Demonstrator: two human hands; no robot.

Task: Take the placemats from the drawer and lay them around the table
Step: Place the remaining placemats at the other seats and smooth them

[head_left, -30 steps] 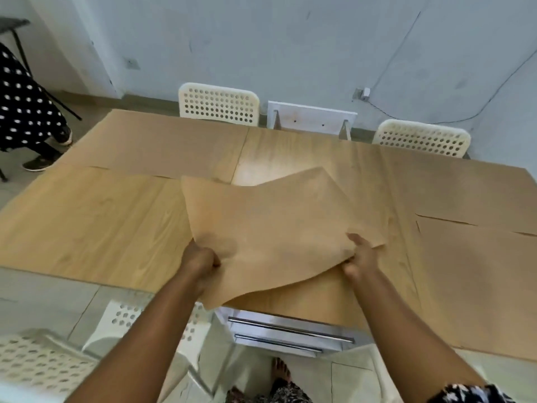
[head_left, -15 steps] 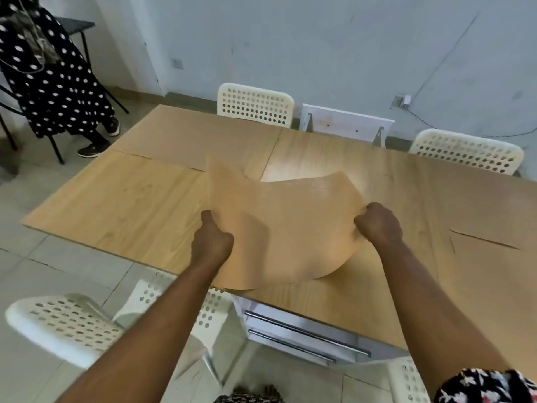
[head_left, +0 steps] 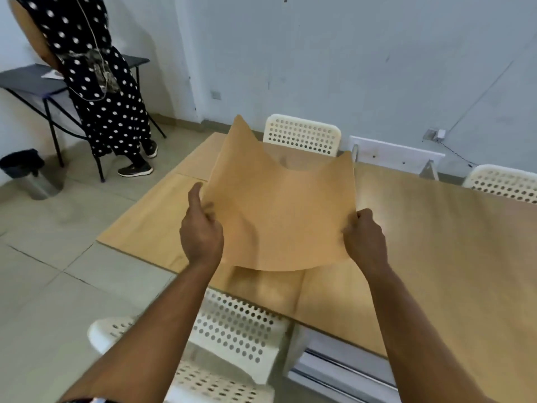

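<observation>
Placemat [head_left: 279, 210], tan and flexible, is held in the air over the near left part of the wooden table [head_left: 436, 242], clear of the surface and sagging in the middle so that its two far corners stand up. Left hand [head_left: 202, 232] is closed on the mat's left edge, thumb on top. Right hand [head_left: 366, 238] is closed on the right edge. The mat lies directly between the hands and extends away from them toward the far side; its span from hand to hand runs left to right, and neither hand is clearly nearer its centre. Judgement: laying it calls for lowering both hands evenly onto the bare table strip below.

Other mats [head_left: 197, 157] already lie flat at the far left, hard to separate from the tabletop by colour. Drawer [head_left: 334, 370] under the near edge is partly cut off and blurred; its contents cannot be seen. The held mat hides the table behind it. White perforated chairs [head_left: 238, 335] stand around.
</observation>
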